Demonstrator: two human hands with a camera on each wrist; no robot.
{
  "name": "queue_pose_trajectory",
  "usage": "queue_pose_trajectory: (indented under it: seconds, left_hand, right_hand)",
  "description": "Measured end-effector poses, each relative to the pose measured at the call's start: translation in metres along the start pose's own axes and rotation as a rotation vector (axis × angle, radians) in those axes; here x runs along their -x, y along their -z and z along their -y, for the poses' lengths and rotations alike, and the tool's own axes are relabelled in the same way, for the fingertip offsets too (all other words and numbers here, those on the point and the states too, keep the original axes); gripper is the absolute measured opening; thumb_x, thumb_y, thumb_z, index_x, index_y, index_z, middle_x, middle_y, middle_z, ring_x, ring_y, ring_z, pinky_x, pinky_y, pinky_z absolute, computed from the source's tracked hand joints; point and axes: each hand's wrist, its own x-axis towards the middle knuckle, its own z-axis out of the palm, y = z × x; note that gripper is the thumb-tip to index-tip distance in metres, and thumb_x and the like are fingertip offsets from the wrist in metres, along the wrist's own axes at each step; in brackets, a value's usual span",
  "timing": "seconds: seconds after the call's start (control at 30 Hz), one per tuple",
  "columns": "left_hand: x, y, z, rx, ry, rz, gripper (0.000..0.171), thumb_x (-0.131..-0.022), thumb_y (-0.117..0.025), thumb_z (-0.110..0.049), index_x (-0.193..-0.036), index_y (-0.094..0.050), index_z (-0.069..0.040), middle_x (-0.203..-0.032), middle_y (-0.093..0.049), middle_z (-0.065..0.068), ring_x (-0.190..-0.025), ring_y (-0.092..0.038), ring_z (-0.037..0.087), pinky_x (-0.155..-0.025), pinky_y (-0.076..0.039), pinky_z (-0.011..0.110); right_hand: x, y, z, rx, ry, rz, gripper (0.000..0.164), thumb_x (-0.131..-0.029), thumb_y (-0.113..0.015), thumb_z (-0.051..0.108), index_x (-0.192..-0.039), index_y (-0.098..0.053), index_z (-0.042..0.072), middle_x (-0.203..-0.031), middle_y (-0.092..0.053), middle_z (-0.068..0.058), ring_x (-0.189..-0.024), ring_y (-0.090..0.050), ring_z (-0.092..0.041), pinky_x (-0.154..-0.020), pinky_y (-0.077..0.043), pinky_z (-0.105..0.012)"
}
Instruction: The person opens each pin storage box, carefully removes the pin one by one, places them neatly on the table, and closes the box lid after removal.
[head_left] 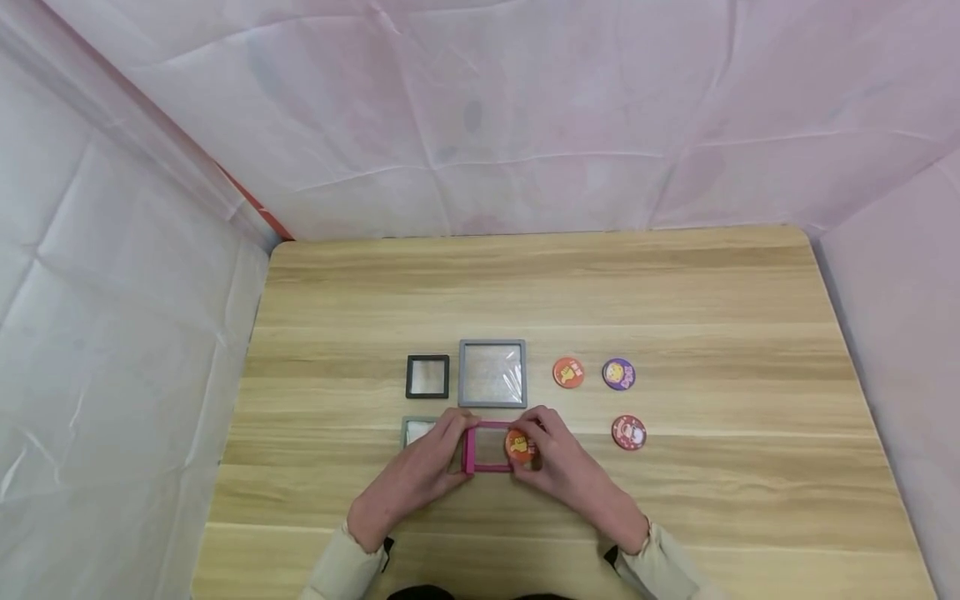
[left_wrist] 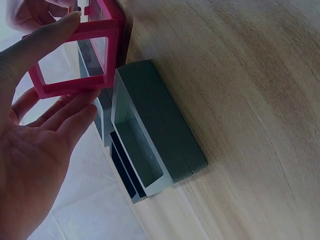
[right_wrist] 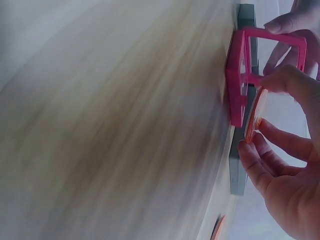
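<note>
A pink display frame (head_left: 470, 450) stands hinged open between both hands, its lower half on the table. My left hand (head_left: 423, 467) holds the raised half, thumb on one edge and fingers under the opposite one in the left wrist view. With thumb and fingertips my right hand (head_left: 570, 467) pinches an orange round badge (head_left: 517, 446) with a yellow figure, by its edges. In the right wrist view the badge (right_wrist: 255, 112) is tilted on edge, close beside the pink frame (right_wrist: 234, 85). Part of a grey-green frame (head_left: 406, 430) is hidden behind the left hand.
Beyond the hands lie a small black frame (head_left: 409, 379) and a larger grey frame (head_left: 462, 375) with a clear film. To the right are another orange badge (head_left: 568, 372), a purple badge (head_left: 618, 374) and a red badge (head_left: 628, 432). Pale cloth (head_left: 480, 125) hangs around the wooden table (head_left: 712, 500).
</note>
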Motion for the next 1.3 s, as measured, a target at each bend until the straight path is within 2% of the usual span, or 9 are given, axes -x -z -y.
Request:
queue_pose_trajectory:
  seconds: [0.27, 0.47, 0.77, 1.0, 1.3]
  left_hand:
    - [0.0, -0.004, 0.0, -0.007, 0.023, 0.022, 0.073, -0.084, -0.083, -0.019, -0.144, -0.043, -0.014, -0.142, -0.05, 0.003, -0.121, -0.063, 0.017, -0.102, -0.059, 0.03]
    - [0.003, -0.005, 0.002, -0.027, 0.005, -0.013, 0.077, -0.083, -0.084, -0.02, -0.147, -0.043, -0.014, -0.142, -0.051, 0.005, -0.118, -0.065, 0.018, -0.098, -0.061, 0.032]
    - [0.006, -0.007, 0.005, -0.036, -0.01, -0.035, 0.078, -0.081, -0.085, -0.02, -0.147, -0.043, -0.013, -0.143, -0.05, 0.006, -0.119, -0.064, 0.018, -0.097, -0.062, 0.033]
    - [0.006, -0.007, 0.005, -0.017, -0.009, -0.036, 0.078, -0.082, -0.084, -0.02, -0.149, -0.044, -0.013, -0.142, -0.05, 0.005, -0.117, -0.064, 0.016, -0.095, -0.062, 0.031]
    - [0.005, -0.01, 0.005, -0.037, -0.055, -0.071, 0.081, -0.082, -0.085, -0.022, -0.152, -0.045, -0.013, -0.142, -0.052, 0.005, -0.117, -0.064, 0.017, -0.095, -0.062, 0.034]
  right_hand:
    - [0.009, 0.005, -0.01, 0.036, -0.08, -0.015, 0.048, -0.064, -0.088, 0.012, -0.107, -0.073, -0.001, -0.109, -0.063, -0.01, -0.101, -0.058, -0.02, -0.08, -0.063, -0.032]
    - [0.014, 0.01, -0.015, 0.048, -0.131, -0.014, 0.049, -0.066, -0.087, 0.013, -0.111, -0.073, -0.002, -0.111, -0.062, -0.011, -0.1, -0.058, -0.02, -0.079, -0.063, -0.033]
    - [0.018, 0.016, -0.02, 0.071, -0.151, -0.045, 0.045, -0.069, -0.085, 0.012, -0.11, -0.073, -0.002, -0.109, -0.062, -0.011, -0.096, -0.056, -0.019, -0.071, -0.06, -0.029]
    - [0.021, 0.017, -0.025, 0.094, -0.178, -0.09, 0.046, -0.068, -0.086, 0.012, -0.109, -0.073, -0.002, -0.11, -0.062, -0.012, -0.096, -0.055, -0.022, -0.071, -0.059, -0.033]
    - [0.022, 0.016, -0.03, 0.132, -0.208, -0.114, 0.044, -0.066, -0.087, 0.011, -0.106, -0.073, -0.002, -0.106, -0.062, -0.013, -0.092, -0.052, -0.022, -0.069, -0.053, -0.033]
